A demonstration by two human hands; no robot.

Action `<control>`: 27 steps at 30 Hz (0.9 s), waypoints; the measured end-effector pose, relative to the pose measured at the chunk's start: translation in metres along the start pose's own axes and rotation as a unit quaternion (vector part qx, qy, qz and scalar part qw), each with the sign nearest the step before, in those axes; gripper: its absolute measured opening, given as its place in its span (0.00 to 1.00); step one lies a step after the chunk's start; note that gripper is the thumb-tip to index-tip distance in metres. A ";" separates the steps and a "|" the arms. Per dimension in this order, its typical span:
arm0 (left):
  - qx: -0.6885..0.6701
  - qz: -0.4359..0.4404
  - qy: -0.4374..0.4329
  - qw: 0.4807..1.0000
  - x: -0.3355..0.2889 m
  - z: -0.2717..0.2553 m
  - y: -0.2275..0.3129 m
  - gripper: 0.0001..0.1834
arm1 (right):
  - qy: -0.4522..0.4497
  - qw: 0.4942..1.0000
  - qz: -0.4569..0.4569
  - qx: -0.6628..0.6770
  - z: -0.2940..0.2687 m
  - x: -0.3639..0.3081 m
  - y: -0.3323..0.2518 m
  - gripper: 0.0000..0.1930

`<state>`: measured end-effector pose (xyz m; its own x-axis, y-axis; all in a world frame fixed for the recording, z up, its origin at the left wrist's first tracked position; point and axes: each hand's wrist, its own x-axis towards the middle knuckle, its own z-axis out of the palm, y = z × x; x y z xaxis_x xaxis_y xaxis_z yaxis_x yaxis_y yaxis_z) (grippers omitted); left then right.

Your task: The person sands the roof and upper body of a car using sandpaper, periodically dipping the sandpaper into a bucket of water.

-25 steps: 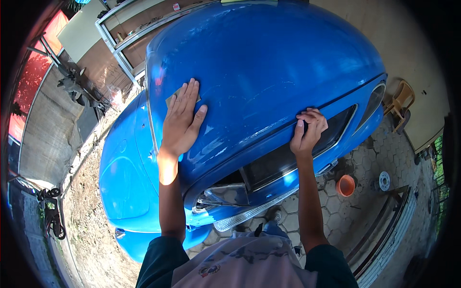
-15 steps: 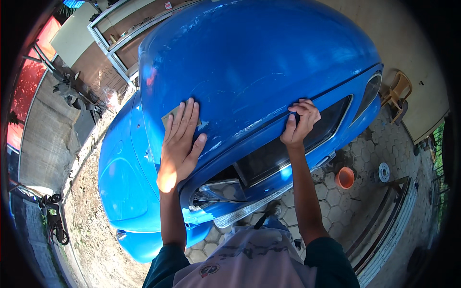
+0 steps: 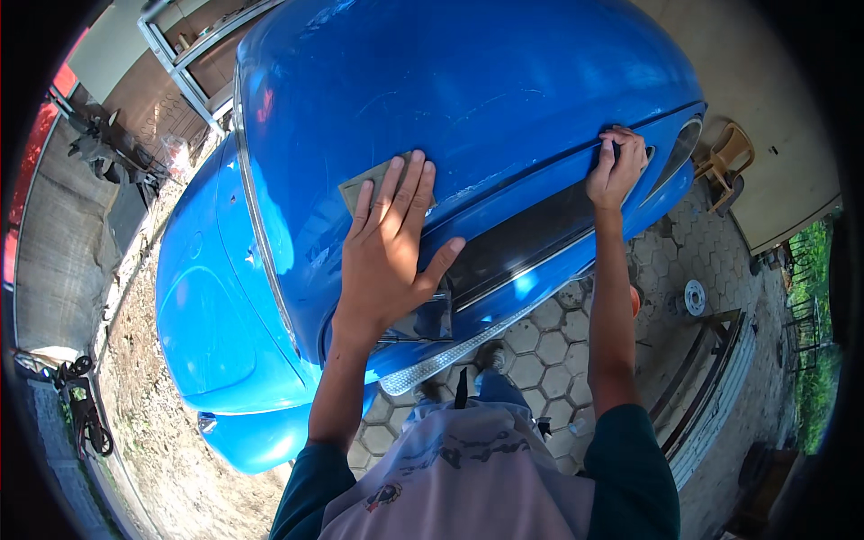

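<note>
Beneath me is the rounded blue roof (image 3: 468, 108) of a car, with scuffs and pale scratches along its side edge. My left hand (image 3: 389, 243) lies flat on the roof, fingers stretched and thumb apart, pressing a thin greenish-grey sheet that looks like sandpaper (image 3: 356, 187). Its corners stick out past my fingers. At the roof's edge above the side window (image 3: 531, 243), my right hand (image 3: 617, 171) is closed with curled fingers. A dark patch shows beside its thumb; whether that is a held thing or shadow, I cannot make out.
The car's blue front hood (image 3: 216, 306) extends to the left. A brown plastic chair (image 3: 725, 155), a white wheel rim (image 3: 694, 297) and long metal pieces (image 3: 720, 387) are on the right. Hexagonal paving (image 3: 549, 346) lies below, with an orange bucket (image 3: 634, 302) partly behind my right forearm.
My left hand and the sheet have slid rightward over the roof. My right hand has moved right and farther along the roof edge. The view has shifted too.
</note>
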<state>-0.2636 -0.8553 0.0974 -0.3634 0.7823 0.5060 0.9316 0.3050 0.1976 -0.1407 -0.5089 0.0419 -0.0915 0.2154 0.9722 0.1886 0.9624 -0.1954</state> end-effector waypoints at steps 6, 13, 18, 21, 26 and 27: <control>0.007 0.029 0.069 0.997 0.030 0.029 0.037 0.41 | 0.008 0.999 -0.018 0.033 0.002 0.018 0.050 0.04; 0.017 -0.133 0.112 0.985 -0.032 0.030 0.038 0.30 | 0.008 0.994 -0.017 0.104 -0.001 0.023 0.073 0.07; 0.057 -0.128 0.172 0.975 0.000 0.052 0.065 0.22 | 0.043 0.986 -0.017 0.160 0.008 0.022 0.066 0.07; 0.011 -0.065 0.193 0.979 0.056 0.073 0.097 0.19 | 0.038 0.985 -0.037 0.164 0.009 0.027 0.070 0.07; 0.006 -0.075 0.170 0.983 0.060 0.083 0.102 0.21 | 0.042 0.983 -0.046 0.173 0.015 0.021 0.071 0.08; 0.039 -0.081 0.203 0.975 0.053 0.076 0.102 0.23 | 0.045 0.982 -0.048 0.175 0.014 0.022 0.073 0.08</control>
<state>-0.1873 -0.7412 0.0801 -0.4615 0.4452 0.7674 0.8534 0.4592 0.2467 -0.1430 -0.4320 0.0470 -0.0018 0.1197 0.9928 -0.1662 0.9790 -0.1184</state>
